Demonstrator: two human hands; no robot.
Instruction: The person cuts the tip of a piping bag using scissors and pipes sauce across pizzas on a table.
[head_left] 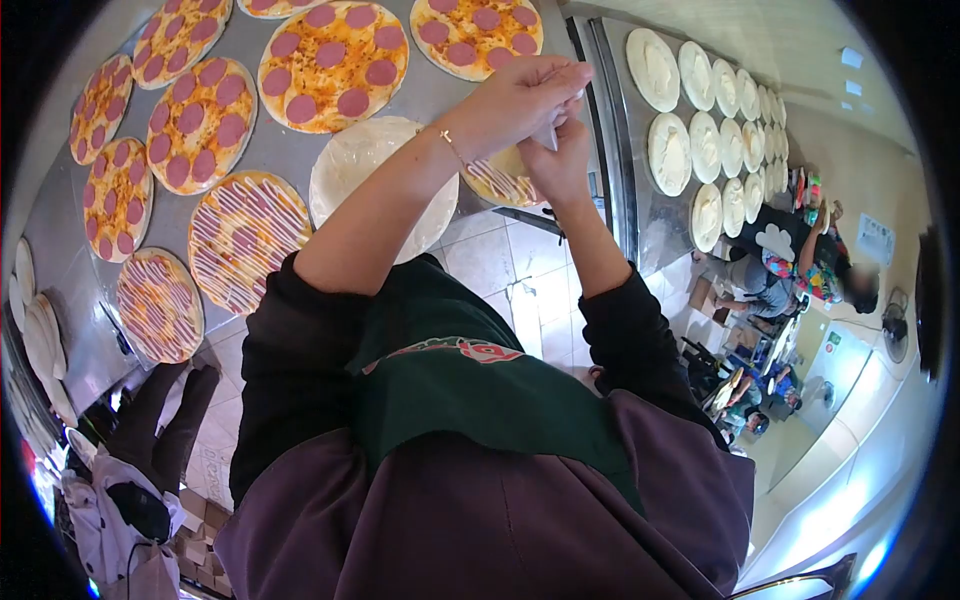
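Observation:
My left hand, with a thin bracelet at its wrist, is closed around the upper part of a small whitish bag. Just below it, my right hand grips the same bag, fingers bent. Both hands are over a pizza with white stripes, partly hidden by them. Under my left forearm lies a pale round disc. Two more pizzas, one round and one farther left, carry white stripes over pink slices. A pizza with pink slices and no stripes lies above the disc.
Several unstriped pizzas cover the metal table. Past a dark-edged gap at right, another metal surface holds rows of pale discs. Other people are at the far right. Someone's dark sleeves show at lower left.

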